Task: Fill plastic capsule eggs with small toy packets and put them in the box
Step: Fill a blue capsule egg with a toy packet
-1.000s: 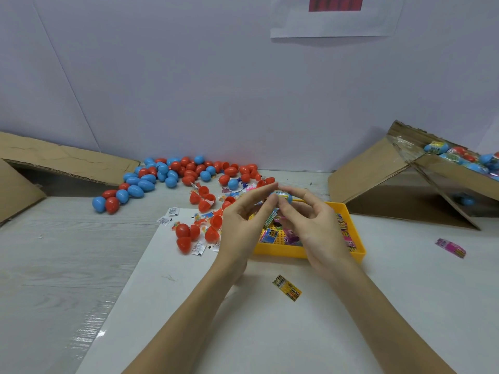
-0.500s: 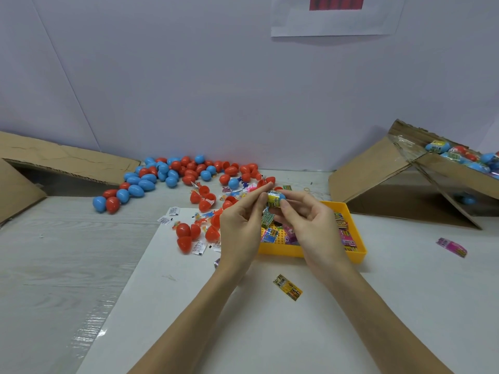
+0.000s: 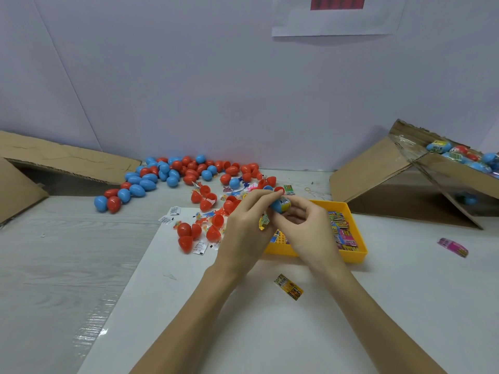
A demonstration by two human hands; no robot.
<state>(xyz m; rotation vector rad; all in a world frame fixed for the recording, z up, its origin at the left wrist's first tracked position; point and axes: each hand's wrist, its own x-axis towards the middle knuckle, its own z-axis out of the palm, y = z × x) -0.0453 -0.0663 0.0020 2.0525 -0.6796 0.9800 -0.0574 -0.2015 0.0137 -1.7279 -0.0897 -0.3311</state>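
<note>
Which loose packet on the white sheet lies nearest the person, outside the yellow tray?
The yellow-and-black packet, alone on the white sheet just in front of the yellow tray. The pink packet lies far off to the right.

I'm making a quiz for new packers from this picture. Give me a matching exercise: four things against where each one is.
Things:
1. blue egg
2. yellow tray
3. pink packet
4. yellow packet

Places:
A. alone at far right on the table
B. held between both hands
C. on the white sheet, nearer than the hands
D. under the right hand, holding packets

Pairs: 1-B, 2-D, 3-A, 4-C
</note>
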